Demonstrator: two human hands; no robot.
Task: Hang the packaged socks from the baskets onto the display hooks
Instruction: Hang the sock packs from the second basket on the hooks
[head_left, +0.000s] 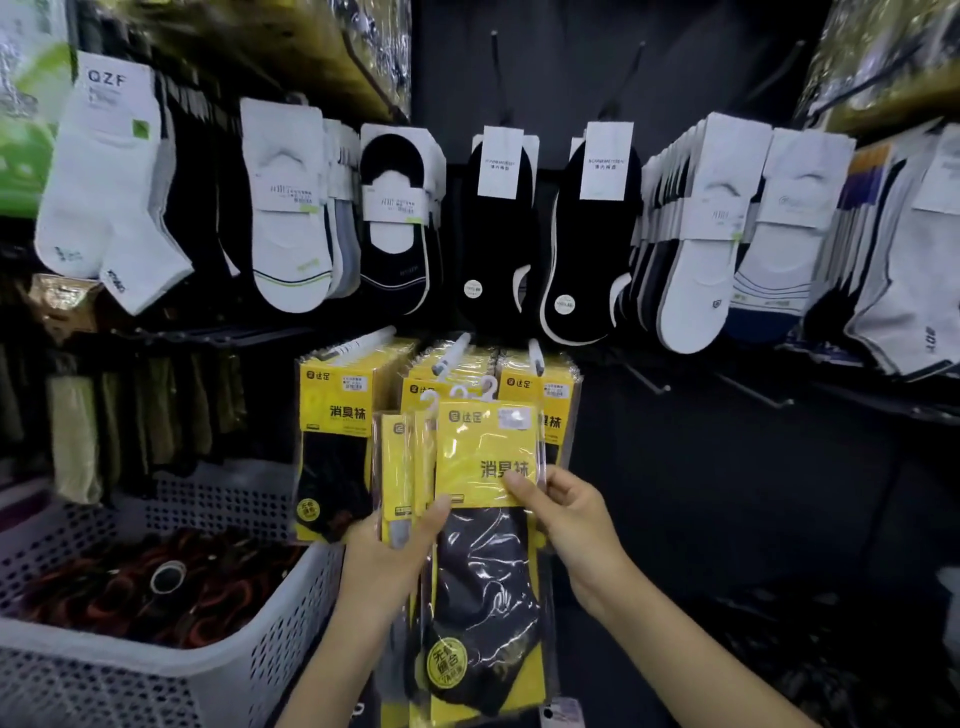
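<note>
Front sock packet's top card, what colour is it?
The front sock packet has a bright yellow card with black lettering; seen best in the head view.

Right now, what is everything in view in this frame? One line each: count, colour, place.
held sock packs: at least three, yellow cards over black socks, centre
hung sock packs: three full rows, yellow, on hooks just behind the held ones
carded socks: many, white and black, upper row across the wall
folded socks: a row, olive to dark, left, behind the basket
basket: one, pale grey, perforated, lower left
basket contents: many, dark with red-orange, too blurred to identify
bare hooks: at least two, dark, right of the hung packs
left hand: grips the held stack's left edge
right hand: pinches the front pack's card
</note>
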